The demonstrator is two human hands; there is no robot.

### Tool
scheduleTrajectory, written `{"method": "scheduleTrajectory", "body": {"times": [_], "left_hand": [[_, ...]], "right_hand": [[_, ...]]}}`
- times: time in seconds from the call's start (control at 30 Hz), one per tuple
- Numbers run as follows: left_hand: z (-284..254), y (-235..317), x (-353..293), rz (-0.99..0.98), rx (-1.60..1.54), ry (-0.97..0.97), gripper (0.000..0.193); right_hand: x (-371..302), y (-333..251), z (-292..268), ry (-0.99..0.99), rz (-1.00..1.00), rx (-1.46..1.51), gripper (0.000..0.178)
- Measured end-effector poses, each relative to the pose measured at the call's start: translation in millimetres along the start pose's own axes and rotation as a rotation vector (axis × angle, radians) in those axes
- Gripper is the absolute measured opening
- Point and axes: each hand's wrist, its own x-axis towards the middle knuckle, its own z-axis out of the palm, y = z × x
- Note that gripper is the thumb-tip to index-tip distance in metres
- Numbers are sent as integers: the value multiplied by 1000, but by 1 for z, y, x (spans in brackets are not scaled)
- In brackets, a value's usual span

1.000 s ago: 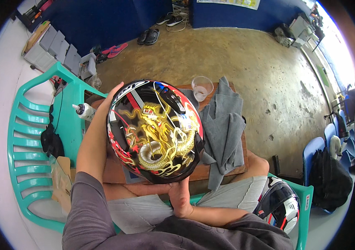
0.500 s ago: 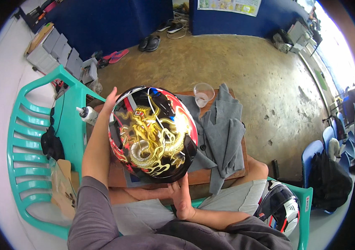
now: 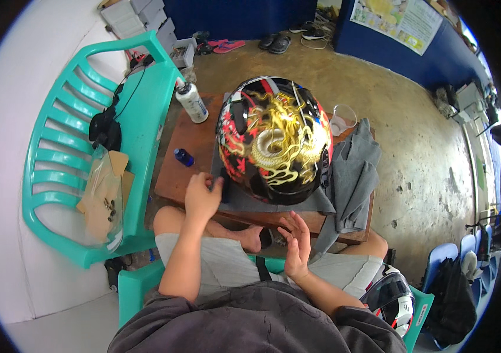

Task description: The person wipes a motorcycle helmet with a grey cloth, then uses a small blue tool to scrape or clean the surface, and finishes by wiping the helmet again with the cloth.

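Observation:
A glossy black full-face helmet (image 3: 274, 141) with a gold dragon design and red and white patterns sits on a grey cloth (image 3: 250, 200) on a low wooden table. Just left of the helmet, my left hand (image 3: 201, 197) has loosely curled fingers, with a gap between thumb and forefinger. A dark patch or object (image 3: 225, 187) beside its thumb is too unclear to name. My right hand (image 3: 297, 244) is off the helmet, near the table's front edge, fingers apart and empty. A small dark blue bottle (image 3: 184, 156) stands beyond my left hand, nearer the table's left side.
A white squeeze bottle (image 3: 191, 101) stands at the table's far left corner. A clear plastic cup (image 3: 343, 119) and a bunched grey cloth (image 3: 353, 182) lie to the right. A green bench (image 3: 144, 129) borders the left; another helmet (image 3: 391, 300) rests beside my right thigh.
Both hands have come off the helmet, which now rests on the cloth. My left hand has drawn back to its left side. The view has shifted, bringing the small blue bottle into sight.

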Motion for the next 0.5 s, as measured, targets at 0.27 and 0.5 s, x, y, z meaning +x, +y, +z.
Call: {"method": "scheduleTrajectory", "body": {"times": [0.27, 0.5], "left_hand": [[13, 16, -14, 16, 47, 29, 65], [-15, 28, -102, 8, -780, -117, 71]], "right_hand": [[-15, -7, 15, -74, -21, -135, 26], [0, -20, 49, -80, 178, 45, 30]]}}
